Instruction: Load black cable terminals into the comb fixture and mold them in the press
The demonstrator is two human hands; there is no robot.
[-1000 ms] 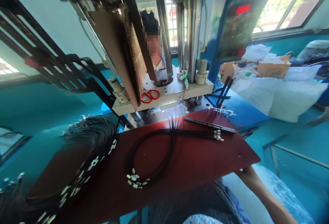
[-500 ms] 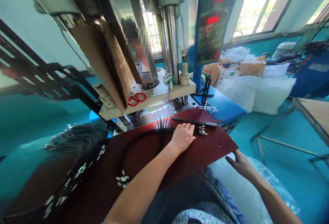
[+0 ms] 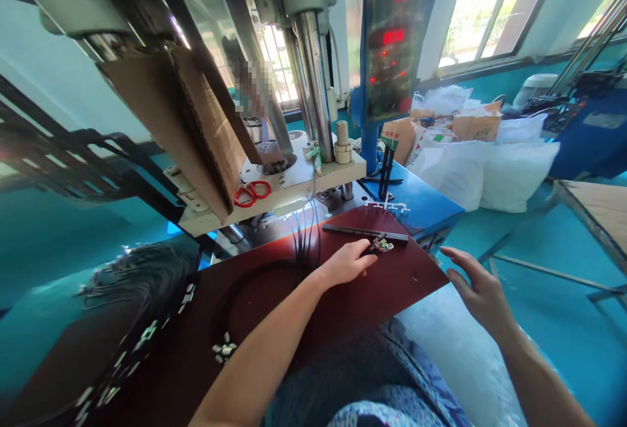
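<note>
From beside the press: the cable bundle (image 3: 259, 268) lies on the red worktop (image 3: 392, 277) just below the metal bar (image 3: 365, 233) and runs parallel to it, plug ends (image 3: 381, 244) pointing right. The left hand (image 3: 345, 262) has its grip pinching the bundle. The right hand (image 3: 482, 290) hovers with its grip spread.

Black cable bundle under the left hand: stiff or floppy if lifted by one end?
Likely floppy: the cable bundle lies in a slack loop on the red board. Probably light, since its strands look thin. The terminals at its tail could drag and snag.

My left hand (image 3: 345, 262), flat on the black cables half a second ago, now curls round the cable ends (image 3: 381, 244), bunching them. My right hand (image 3: 477, 286) lifts off the edge of the board (image 3: 392, 283), fingers spread in air.
</note>
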